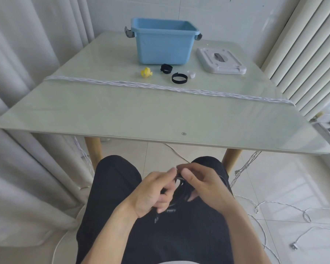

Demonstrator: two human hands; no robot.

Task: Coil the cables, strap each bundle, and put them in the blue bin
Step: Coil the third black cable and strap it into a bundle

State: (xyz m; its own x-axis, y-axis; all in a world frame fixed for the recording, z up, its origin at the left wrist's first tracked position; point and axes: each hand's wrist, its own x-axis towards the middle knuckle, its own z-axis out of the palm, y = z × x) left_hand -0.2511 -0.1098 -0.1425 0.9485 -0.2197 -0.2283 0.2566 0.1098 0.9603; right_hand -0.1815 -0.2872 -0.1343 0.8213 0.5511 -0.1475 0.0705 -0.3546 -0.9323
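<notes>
Over my lap, my left hand [154, 191] and my right hand [202, 182] both grip a small coil of black cable [176, 200], fingers curled round it. Its plug end [156, 219] dangles below my left hand. The blue bin [163, 41] stands open at the table's far side. In front of it lie a yellow strap [146, 72], two black strap loops [166, 68] [179, 78] and a white strap [191, 74]. A white twisted cable [160, 87] stretches across the table from edge to edge.
The bin's grey lid [220, 60] lies to the right of the bin. More white cable [274, 216] trails over the tiled floor at right, ending in a plug [294, 246]. Curtains hang at left, a radiator at right. The glass table [141, 115] stands ahead of my knees.
</notes>
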